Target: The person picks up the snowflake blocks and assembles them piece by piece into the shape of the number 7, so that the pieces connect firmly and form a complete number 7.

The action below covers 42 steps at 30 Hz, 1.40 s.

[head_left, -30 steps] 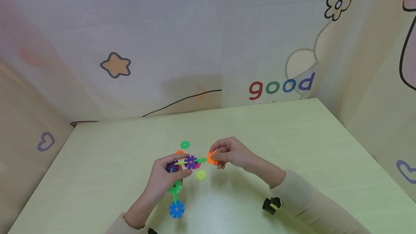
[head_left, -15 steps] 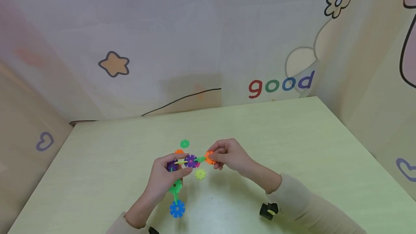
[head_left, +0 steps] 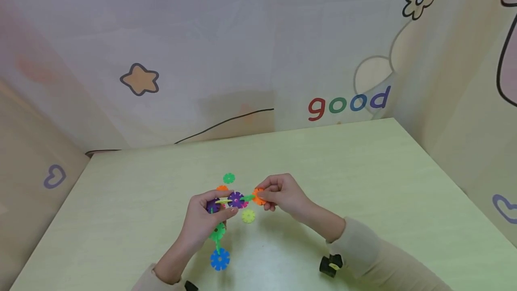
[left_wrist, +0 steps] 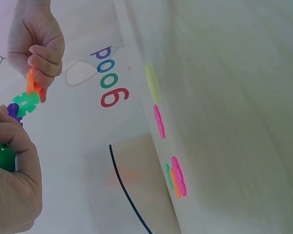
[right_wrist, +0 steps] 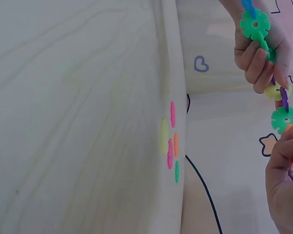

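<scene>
My left hand point(head_left: 202, 217) holds a chain of interlocking snowflake discs above the table. A blue disc point(head_left: 220, 259) hangs at its lower end, below a green disc point(head_left: 218, 231). Past the left fingertips, a purple disc point(head_left: 236, 200) and a green snowflake disc point(left_wrist: 26, 103) form the chain's right end. With thumb and fingers, my right hand point(head_left: 286, 194) pinches an orange snowflake disc point(head_left: 258, 196), its edge right at that green disc. In the right wrist view, a yellow disc point(right_wrist: 272, 91) sits in the chain too. The left palm hides part of the chain.
Loose discs lie on the pale table point(head_left: 141, 201) behind and below the hands: a green one point(head_left: 229, 178), a yellow one point(head_left: 248, 216), an orange one point(head_left: 222, 188) and pink ones point(left_wrist: 159, 121). A printed cloth wall point(head_left: 226, 57) rises behind the table.
My right hand has moved left with the orange disc, bringing it from beside the chain's end green disc right up against it. The left hand keeps its hold, nearly still.
</scene>
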Each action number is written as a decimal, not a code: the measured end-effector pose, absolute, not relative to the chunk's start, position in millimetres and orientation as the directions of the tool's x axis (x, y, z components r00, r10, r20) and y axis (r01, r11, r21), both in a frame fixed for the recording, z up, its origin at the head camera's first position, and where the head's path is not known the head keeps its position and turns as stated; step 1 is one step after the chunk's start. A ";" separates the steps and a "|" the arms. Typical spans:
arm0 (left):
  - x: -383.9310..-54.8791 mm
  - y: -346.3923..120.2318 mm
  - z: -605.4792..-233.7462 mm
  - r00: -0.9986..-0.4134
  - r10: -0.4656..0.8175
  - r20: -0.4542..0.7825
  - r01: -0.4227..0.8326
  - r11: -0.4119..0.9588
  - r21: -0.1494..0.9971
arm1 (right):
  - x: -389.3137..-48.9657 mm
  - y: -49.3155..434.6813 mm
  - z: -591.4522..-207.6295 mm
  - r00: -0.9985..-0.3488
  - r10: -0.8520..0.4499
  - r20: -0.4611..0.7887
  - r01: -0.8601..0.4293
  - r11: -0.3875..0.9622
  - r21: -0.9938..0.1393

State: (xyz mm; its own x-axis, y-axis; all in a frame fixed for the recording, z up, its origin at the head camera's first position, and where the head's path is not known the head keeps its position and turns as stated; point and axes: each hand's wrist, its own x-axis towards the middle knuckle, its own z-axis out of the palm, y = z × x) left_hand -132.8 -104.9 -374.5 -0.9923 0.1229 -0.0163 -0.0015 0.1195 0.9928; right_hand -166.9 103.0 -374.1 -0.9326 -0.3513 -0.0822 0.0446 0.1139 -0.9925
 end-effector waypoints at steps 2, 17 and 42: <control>-133.0 -105.0 -374.6 -0.992 0.124 -0.012 0.002 0.114 0.993 | -166.9 102.7 -375.0 -0.933 -0.352 -0.076 0.044 0.098 -0.994; -134.0 -106.0 -374.2 -0.989 0.149 -0.019 -0.007 0.081 0.997 | -166.0 103.0 -373.5 -0.927 -0.374 -0.019 -0.011 0.077 -0.997; -128.4 -122.1 -371.2 -0.989 0.126 -0.077 -0.070 0.056 0.996 | -173.0 114.9 -375.0 -0.902 -0.431 -0.015 -0.032 0.102 -0.994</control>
